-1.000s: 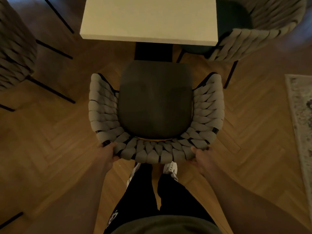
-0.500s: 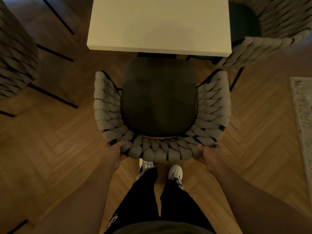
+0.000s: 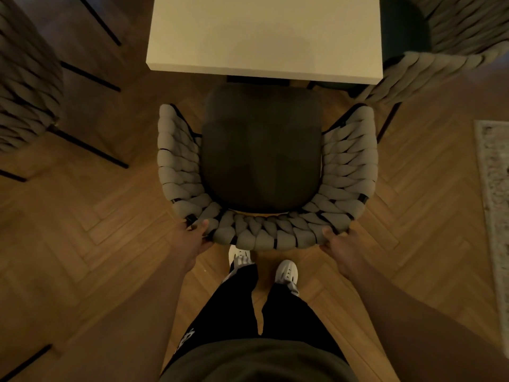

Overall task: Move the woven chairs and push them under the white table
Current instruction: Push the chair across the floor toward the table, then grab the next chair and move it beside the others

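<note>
A woven chair (image 3: pixel 349 172) with a grey braided back and a dark seat cushion stands right below me, facing the white table (image 3: pixel 264 34). The cushion's front edge sits just under the table's near edge. My left hand (image 3: pixel 197 238) grips the backrest's left rear corner. On the right rear corner my right hand (image 3: pixel 340 246) holds the same backrest. Both thumbs lie on top of the weave.
A second woven chair (image 3: pixel 440 53) stands at the table's right side, partly under it. A third woven chair (image 3: pixel 24 86) with thin black legs is at the far left. A pale rug (image 3: pixel 493 194) lies along the right edge. My feet stand on herringbone parquet behind the chair.
The chair has slid forward toward the table, its seat front now reaching under the table edge. I have stepped forward with it, both hands still on the backrest.
</note>
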A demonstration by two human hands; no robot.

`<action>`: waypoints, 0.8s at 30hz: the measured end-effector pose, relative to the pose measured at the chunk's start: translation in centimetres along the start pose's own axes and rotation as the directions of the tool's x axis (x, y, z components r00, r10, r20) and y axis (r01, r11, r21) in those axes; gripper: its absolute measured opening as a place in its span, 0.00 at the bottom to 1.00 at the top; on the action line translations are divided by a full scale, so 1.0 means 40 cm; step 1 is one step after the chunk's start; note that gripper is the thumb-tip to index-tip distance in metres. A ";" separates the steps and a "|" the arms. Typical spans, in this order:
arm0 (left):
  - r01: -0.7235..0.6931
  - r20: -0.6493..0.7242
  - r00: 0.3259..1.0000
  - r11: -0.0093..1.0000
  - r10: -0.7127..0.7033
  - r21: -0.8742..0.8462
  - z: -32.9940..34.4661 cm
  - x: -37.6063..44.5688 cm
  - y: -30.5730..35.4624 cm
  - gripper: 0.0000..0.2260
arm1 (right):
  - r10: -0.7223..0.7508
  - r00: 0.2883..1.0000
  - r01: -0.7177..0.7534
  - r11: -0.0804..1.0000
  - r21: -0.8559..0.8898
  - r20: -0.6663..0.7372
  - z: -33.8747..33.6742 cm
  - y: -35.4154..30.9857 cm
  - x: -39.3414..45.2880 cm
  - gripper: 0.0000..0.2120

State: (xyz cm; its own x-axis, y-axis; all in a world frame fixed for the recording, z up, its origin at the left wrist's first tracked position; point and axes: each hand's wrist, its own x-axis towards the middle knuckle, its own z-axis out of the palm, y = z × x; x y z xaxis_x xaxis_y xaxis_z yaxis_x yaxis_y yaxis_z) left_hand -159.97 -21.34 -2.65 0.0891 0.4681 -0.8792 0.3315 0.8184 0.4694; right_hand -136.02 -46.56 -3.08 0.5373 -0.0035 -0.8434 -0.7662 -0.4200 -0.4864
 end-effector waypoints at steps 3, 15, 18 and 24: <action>0.006 0.019 1.000 1.000 -0.006 0.016 -0.007 -0.002 -0.009 0.15 | -0.022 0.999 0.022 0.999 -0.024 0.028 -0.004 0.010 -0.010 0.30; -0.043 -0.005 0.999 0.931 0.048 0.362 -0.048 -0.071 -0.082 0.16 | -0.056 0.966 0.199 0.787 -0.584 0.254 0.039 0.095 -0.141 0.19; -0.134 0.051 0.990 0.792 0.129 0.596 -0.063 -0.108 -0.113 0.15 | -0.063 0.908 0.373 0.575 -0.729 0.415 0.068 0.109 -0.159 0.21; -0.184 0.099 0.980 0.614 0.170 0.768 -0.083 -0.165 -0.158 0.15 | 0.037 0.802 0.552 0.332 -0.765 0.596 0.125 0.116 -0.187 0.25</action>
State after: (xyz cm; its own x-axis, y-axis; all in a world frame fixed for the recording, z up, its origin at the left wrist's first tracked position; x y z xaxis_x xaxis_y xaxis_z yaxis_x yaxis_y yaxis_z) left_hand -165.79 -28.49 0.46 0.2370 0.5652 -0.7902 0.9081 0.1602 0.3869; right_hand -145.36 -43.94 -0.17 0.1930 0.5223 -0.8307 0.3117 -0.8353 -0.4528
